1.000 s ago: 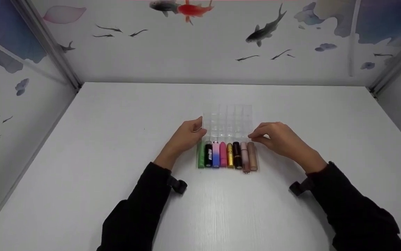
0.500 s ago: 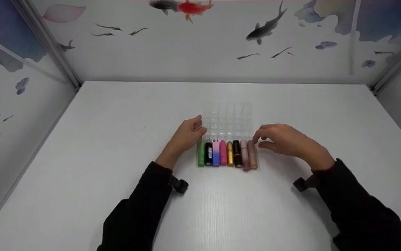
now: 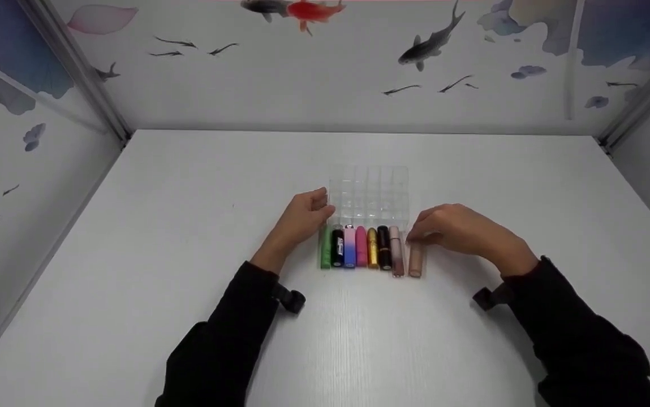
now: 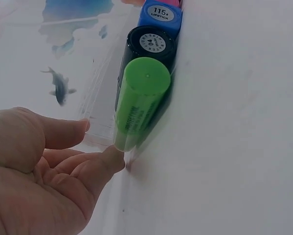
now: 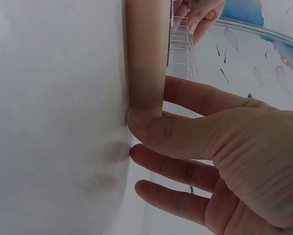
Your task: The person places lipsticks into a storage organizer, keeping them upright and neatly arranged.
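A clear compartment organizer (image 3: 369, 195) stands at mid-table. Before it, on the table, lies a row of lipstick tubes. From the left are a green tube (image 3: 326, 249), a black tube (image 3: 338, 249), a pink-and-blue tube (image 3: 349, 249), a pink tube (image 3: 361, 247), a gold tube (image 3: 373, 249), a dark tube (image 3: 384, 249) and a pale pink tube (image 3: 396, 251). My left hand (image 3: 305, 215) holds the organizer's left edge, beside the green tube. Between thumb and index finger, my right hand (image 3: 452, 229) pinches the far end of the beige lipstick tube (image 3: 416, 263), slightly apart from the row.
The white table (image 3: 325, 339) extends around the row on all sides. A patterned back panel (image 3: 325, 79) rises at its far edge, and another panel (image 3: 19, 198) stands at the left. Each wrist wears a dark camera, such as the left camera (image 3: 292, 301).
My right hand left the organizer's right front corner, moved back over the beige tube and took hold of it. That tube has shifted right, opening a gap in the row. My left hand stayed put.
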Available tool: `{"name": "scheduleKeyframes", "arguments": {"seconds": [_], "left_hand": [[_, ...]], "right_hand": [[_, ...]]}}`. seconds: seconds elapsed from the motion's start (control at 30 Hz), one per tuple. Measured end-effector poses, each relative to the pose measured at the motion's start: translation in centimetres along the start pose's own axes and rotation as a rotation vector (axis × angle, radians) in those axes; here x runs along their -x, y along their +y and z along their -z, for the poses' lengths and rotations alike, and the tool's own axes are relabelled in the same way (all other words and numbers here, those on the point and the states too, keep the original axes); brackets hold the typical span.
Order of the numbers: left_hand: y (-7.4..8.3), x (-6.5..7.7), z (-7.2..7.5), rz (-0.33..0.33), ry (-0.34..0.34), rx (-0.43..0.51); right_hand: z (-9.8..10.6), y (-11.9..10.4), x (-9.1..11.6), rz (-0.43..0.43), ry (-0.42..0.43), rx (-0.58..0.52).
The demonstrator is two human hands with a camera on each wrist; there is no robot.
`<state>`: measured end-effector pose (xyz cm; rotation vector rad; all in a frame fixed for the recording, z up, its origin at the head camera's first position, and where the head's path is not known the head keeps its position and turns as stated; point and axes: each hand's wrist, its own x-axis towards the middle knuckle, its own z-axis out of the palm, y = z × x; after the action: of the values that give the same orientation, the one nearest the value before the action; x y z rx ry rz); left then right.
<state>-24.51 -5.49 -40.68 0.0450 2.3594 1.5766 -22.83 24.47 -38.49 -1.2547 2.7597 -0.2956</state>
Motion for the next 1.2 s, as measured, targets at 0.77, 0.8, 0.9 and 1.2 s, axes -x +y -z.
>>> {"name": "scheduleKeyframes", "arguments": {"seconds": [0.77,0.8,0.9,1.2], "left_hand": [[-0.18,-0.12,-0.11,-0.007,0.034,0.008],[-0.18,-0.12,-0.13,-0.009,0.034,0.007],[-0.11,-0.12,-0.22,-0.021,0.036,0.000],[0.09,-0.02,-0.44,-0.041,0.055,-0.086]], "right_hand": [[0.55,-0.07,0.49,-0.011,-0.033,0.007],[0.56,-0.05,0.50,-0.014,-0.037,0.008],[0.64,-0.01,0.49,-0.033,-0.051,0.006],[0.62,0.04,0.52,-0.006,-0.046,0.030]]}}
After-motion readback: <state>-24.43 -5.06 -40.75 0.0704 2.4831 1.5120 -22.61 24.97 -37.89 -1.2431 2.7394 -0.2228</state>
